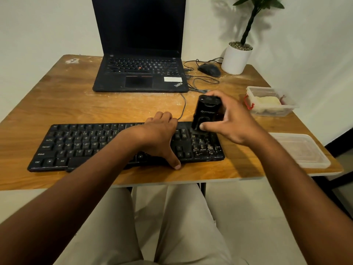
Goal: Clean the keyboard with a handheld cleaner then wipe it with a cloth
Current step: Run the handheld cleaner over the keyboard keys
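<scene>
We judge the vacuuming step in hand: left hand [159,137] lies flat across the black keyboard [80,144], fingers straight, thumb at its front edge; right hand [232,122] grips the handheld cleaner [207,111] upright over the number pad; next comes working leftward along the rows. No cloth identifiable; wooden table [63,100] carries laptop [140,75], mouse [209,69], potted plant [236,58], plastic containers [271,101]; white walls behind.

Glossy black plastic handheld cleaner [207,111], matt plastic keyboard [86,146], worn wood-grain table [57,96] (dusty, scuffed)

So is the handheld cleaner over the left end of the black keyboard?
No, the right hand holds the black handheld cleaner over the black keyboard's right end.
</scene>
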`<state>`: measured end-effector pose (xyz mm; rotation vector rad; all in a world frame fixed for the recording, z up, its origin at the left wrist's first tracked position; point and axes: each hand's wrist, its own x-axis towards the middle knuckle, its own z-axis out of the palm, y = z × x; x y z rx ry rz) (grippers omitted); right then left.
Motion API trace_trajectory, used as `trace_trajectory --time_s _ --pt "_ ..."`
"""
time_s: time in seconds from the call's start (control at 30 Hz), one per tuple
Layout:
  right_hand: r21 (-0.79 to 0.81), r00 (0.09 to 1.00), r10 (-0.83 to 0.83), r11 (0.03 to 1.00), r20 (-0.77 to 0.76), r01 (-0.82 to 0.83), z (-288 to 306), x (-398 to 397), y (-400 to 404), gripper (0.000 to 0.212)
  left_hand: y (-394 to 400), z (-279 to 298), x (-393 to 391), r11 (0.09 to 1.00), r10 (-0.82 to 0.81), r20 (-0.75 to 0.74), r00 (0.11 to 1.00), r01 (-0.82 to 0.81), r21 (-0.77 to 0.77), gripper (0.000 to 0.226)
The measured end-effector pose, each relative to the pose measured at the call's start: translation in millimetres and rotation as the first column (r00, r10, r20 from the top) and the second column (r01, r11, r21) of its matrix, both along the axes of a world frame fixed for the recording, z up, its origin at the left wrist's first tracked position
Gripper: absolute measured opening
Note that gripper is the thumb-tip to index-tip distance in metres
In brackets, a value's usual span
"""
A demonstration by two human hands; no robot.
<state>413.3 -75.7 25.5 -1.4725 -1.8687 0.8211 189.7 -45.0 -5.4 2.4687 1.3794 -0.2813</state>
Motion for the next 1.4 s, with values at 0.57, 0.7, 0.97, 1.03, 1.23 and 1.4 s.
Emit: trace_trajectory --time_s 0.57,0.7,0.97,1.03,1.23,1.4 --pt "0.036 1.000 0.009 0.999 0.005 -0.009 -15 -9 -10 0.058 0 -2 0 1.000 -0.006 0.000 1.000 0.006 0.000 0.124" --pt "0.084 0.986 -0.114 0.991 0.121 0.104 -15 17 -13 0.061 2 -3 -2 1.000 -0.012 0.000 1.000 0.012 0.004 0.126" --pt "0.157 0.927 -0.324 0.922 -0.189 0.354 -22 -27 -33 0.063 2 -5 -2 1.000 -0.017 -0.006 1.000 0.017 0.017 0.129" --pt "0.153 0.929 -0.309 0.927 -0.203 0.342 -34 -45 -37 0.062 1 -4 -2 1.000 -0.024 -0.012 1.000 0.024 0.020 0.128" --pt "0.188 0.855 -0.510 0.834 -0.097 0.519 -39 -28 -43 0.064 0 -2 -2 0.999 -0.045 -0.011 0.999 0.045 0.019 0.128" --pt "0.221 0.808 -0.572 0.777 -0.142 0.589 -30 -33 -42 0.052 0 -3 -5 0.998 -0.051 0.002 0.999 0.051 0.026 0.127"
